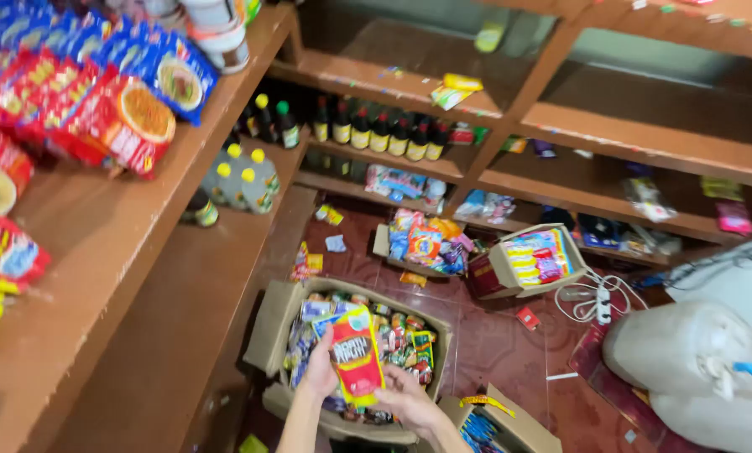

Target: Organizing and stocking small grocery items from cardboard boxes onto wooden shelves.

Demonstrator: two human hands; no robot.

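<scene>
Both of my hands hold a red and yellow snack packet [356, 354] over an open cardboard box [274, 331] on the floor. My left hand [319, 369] grips the packet's left edge. My right hand [405, 398] supports its lower right side. The box is full of several mixed packets and small cans. Red and blue noodle packets [99, 92] lie on the wooden shelf [124, 226] to my left.
Dark sauce bottles [376, 132] line a back shelf, clear bottles with yellow caps [243, 178] stand on a lower one. More open boxes [531, 260] of snacks sit on the red tiled floor. A white power strip [603, 304] and a large white sack [695, 361] lie at right.
</scene>
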